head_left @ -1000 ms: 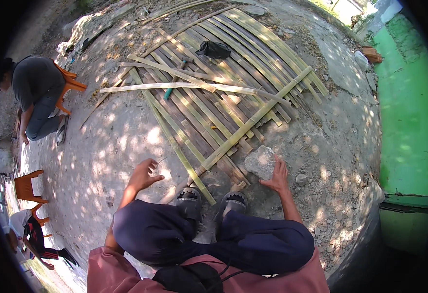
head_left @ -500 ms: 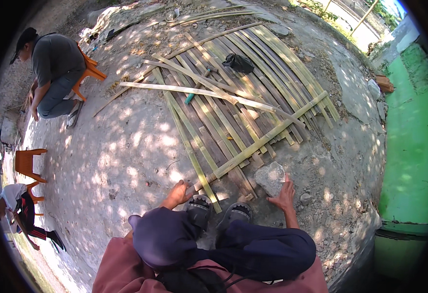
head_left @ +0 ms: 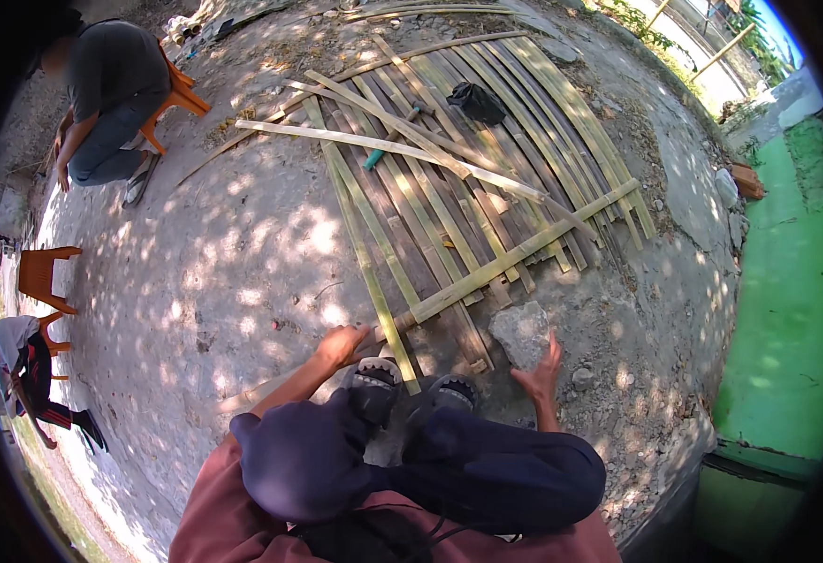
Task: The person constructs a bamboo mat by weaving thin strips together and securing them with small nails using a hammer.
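Left hand (head_left: 340,347) at bamboo crosspiece (head_left: 482,276) end, grip unclear; right hand (head_left: 543,372) spread beside stone (head_left: 518,333). Apparent step: positioning crosspiece; next requires firm hold.

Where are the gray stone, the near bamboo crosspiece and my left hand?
Gray stone (head_left: 518,334), head view: upper face.
Near bamboo crosspiece (head_left: 524,250), head view: middle stretch.
Left hand (head_left: 340,346), head view: its back.

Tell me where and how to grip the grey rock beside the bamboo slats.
Probably best to take the grey rock by its right edge, coming from the near right: a bamboo slat lies close on its left, while the right hand is open at that edge. It looks broad and blocky, so supporting the opposite edge should help.
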A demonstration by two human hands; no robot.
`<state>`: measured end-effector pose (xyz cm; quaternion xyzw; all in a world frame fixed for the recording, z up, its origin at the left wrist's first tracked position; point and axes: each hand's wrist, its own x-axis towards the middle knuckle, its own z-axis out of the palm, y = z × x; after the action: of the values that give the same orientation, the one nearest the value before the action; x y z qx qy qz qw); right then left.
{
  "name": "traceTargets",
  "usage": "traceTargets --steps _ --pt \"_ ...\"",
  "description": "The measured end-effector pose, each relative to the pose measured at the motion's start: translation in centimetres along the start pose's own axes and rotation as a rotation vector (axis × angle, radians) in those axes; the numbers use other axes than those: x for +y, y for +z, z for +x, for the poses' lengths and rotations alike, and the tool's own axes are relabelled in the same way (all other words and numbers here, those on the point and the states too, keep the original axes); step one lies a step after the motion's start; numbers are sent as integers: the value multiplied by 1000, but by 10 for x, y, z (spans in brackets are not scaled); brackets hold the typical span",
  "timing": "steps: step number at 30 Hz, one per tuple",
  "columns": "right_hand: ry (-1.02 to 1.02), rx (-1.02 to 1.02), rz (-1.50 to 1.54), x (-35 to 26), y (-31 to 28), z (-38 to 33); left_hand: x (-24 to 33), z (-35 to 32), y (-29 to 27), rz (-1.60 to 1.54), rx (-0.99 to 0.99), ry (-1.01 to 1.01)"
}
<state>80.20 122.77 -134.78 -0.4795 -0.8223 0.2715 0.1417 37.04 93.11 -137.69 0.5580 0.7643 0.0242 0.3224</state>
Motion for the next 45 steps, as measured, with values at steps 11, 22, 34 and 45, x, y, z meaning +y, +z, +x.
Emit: traceTargets --steps 11,22,34,45 --pt "84 3 -31 -9 10 -28 20 -22 -40 86 -7 -2" --pt "-167 -135 -3 -13 27 13 36 -22 -61 222 26 55" --pt "-148 -126 80 0 8 11 45 -26 -78 216 5 28" --pt "-202 -41 118 -23 26 45 50 -34 -91 224 -4 24"
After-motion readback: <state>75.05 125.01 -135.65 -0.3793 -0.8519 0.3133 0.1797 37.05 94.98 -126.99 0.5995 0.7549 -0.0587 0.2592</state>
